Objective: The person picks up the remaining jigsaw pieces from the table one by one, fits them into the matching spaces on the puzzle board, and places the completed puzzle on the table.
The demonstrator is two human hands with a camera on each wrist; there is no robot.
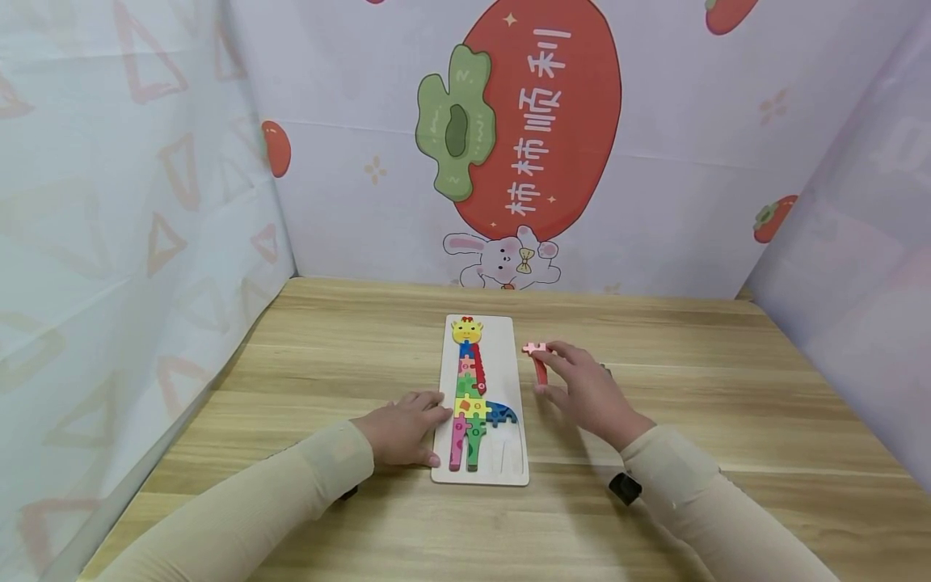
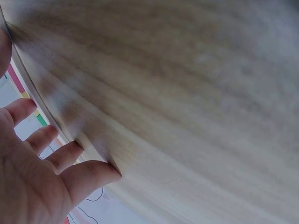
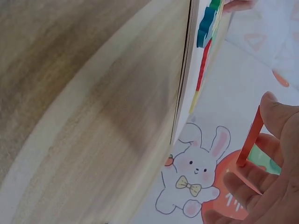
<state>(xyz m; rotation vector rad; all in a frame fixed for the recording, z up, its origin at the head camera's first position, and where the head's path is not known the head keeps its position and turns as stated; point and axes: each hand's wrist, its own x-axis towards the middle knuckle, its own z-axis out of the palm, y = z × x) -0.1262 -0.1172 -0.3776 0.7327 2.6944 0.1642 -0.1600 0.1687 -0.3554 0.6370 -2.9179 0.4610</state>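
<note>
A giraffe puzzle board (image 1: 500, 339) lies on the table with its long side running away from me. Coloured pieces fill the yellow head (image 1: 466, 330), the neck, the body, a dark blue rump piece (image 1: 500, 413), and pink and green legs. Bare outlines show at the lower right. Along the board's left edge rests my left hand (image 1: 406, 428), fingers spread and touching the rim. To the right of the board, my right hand (image 1: 587, 394) pinches a red puzzle piece (image 3: 250, 137) between thumb and fingers, raised off the table.
The wooden table (image 1: 327, 339) extends around the board on all sides. A printed cloth backdrop (image 1: 349, 202) with a large persimmon and a rabbit stands behind it, and pale cloth hangs at the left and right.
</note>
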